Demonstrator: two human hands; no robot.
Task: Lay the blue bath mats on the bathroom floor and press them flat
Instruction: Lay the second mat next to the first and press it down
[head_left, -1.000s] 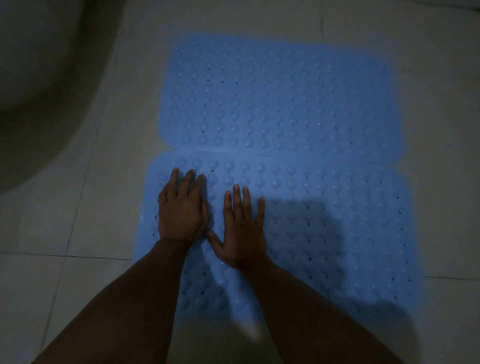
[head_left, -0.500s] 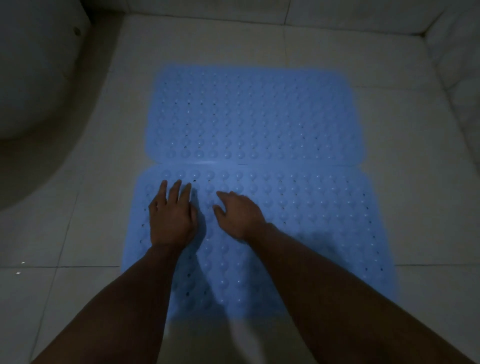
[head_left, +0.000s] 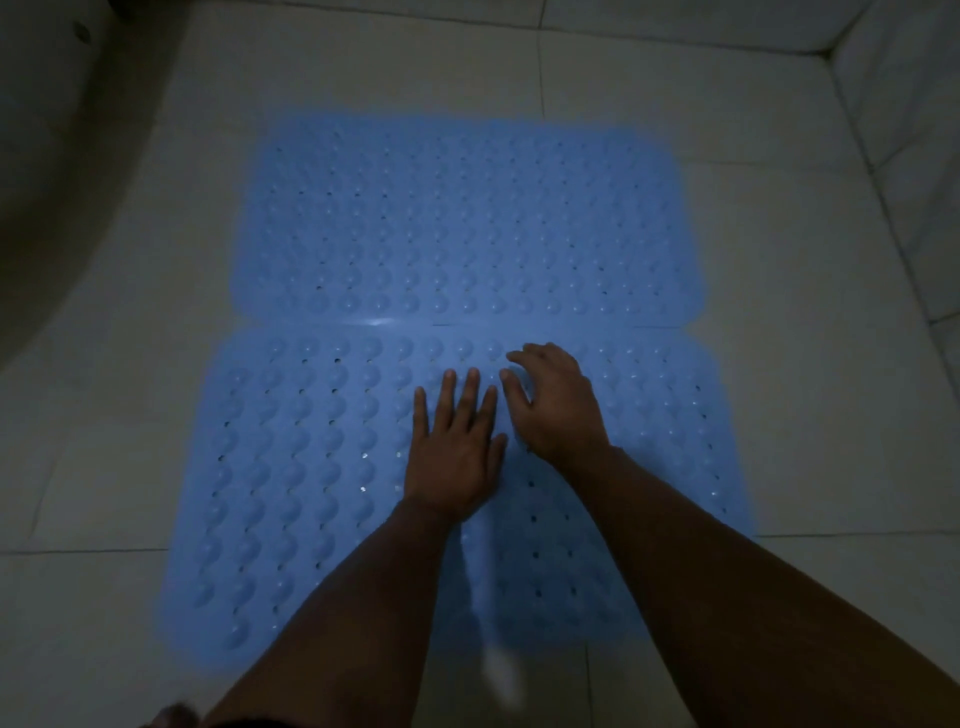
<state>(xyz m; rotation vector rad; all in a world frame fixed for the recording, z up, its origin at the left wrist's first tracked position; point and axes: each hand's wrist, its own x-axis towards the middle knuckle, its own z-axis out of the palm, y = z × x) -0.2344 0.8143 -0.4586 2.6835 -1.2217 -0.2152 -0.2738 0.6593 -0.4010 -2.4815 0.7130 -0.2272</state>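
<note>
From the head camera, two blue bath mats lie end to end on the tiled bathroom floor (head_left: 779, 415), their short edges meeting. The far mat (head_left: 467, 223) lies flat beyond the near mat (head_left: 311, 467). The left hand (head_left: 454, 452) presses palm down on the near mat, fingers straight. Just beside it, the right hand (head_left: 558, 405) hangs with fingers loosely curled, gripping nothing; in the dim light its fingertips seem to touch the mat.
</note>
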